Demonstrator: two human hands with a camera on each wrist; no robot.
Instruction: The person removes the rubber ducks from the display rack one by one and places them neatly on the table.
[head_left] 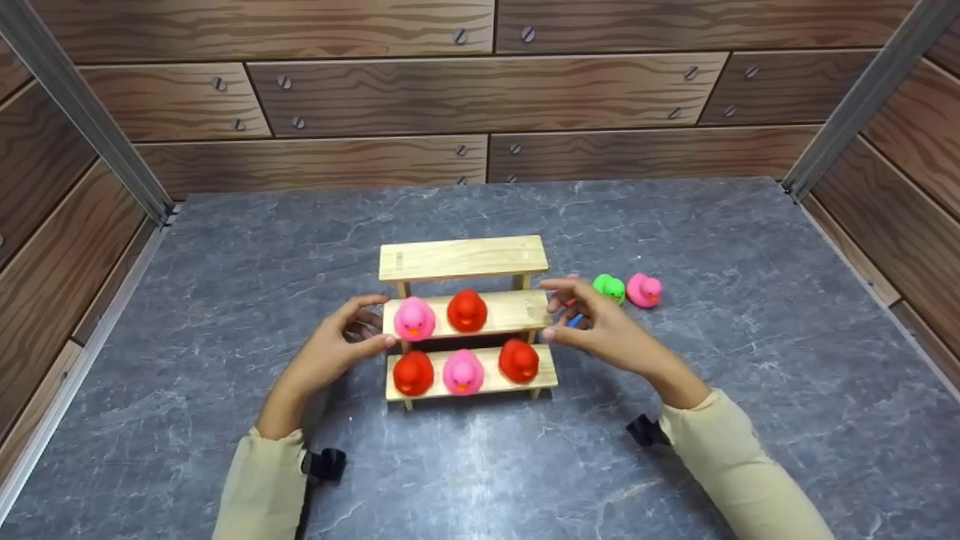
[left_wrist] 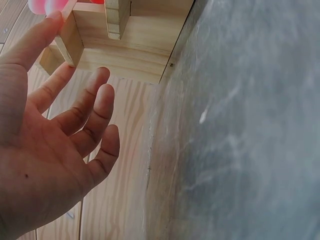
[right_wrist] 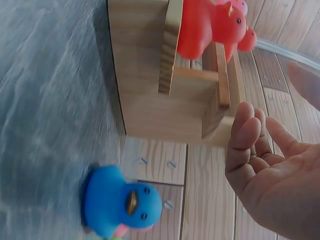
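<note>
A three-tier wooden stand (head_left: 465, 259) stands between the two hands. On its middle tier are a pink duck (head_left: 414, 319) and a red duck (head_left: 467, 310); the bottom tier bears two red ducks with a pink duck (head_left: 463, 373) between them. My left hand (head_left: 322, 352) is at the left end of the middle tier, its thumb and index fingertip appearing to touch the board in the left wrist view. Beside the right end is my right hand (head_left: 615, 334), holding nothing, its fingers loosely bent and apart from the wood in the right wrist view.
Right of the stand are a green duck (head_left: 609, 288), a pink duck (head_left: 644, 290) and a blue duck (right_wrist: 107, 200), mostly hidden by the right hand in the head view. Wood-patterned walls (head_left: 480, 94) enclose the grey marbled table (head_left: 225, 300).
</note>
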